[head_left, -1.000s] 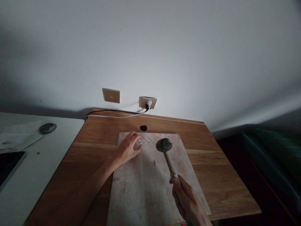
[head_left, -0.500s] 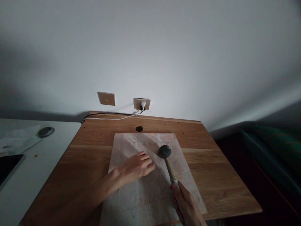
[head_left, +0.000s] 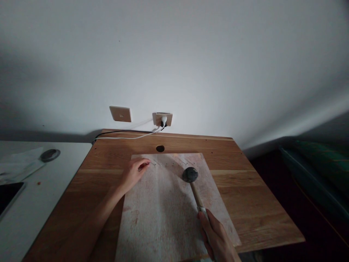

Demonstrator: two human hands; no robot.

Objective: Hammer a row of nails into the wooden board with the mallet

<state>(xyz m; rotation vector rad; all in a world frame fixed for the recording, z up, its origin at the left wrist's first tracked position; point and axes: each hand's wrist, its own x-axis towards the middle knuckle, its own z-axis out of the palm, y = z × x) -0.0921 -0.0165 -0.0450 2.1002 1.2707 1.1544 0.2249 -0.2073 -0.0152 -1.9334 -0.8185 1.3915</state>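
A pale worn board lies on a wooden desk. My right hand is wrapped round the wooden handle of a hammer; its dark round head hovers over the board's far right part. My left hand rests at the board's far left corner, fingers curled in a pinch at the left end of a row of small nails standing along the far edge. Whatever it pinches is too small to make out.
A cable hole sits in the desk behind the board. Black and white cables run to a wall socket beside a switch plate. A white table at left holds a dark screen, papers and a round disc.
My left hand went from the board's middle back up to the far left corner by the nail row. The small nail seen lying mid-board earlier is gone. The hammer barely moved.
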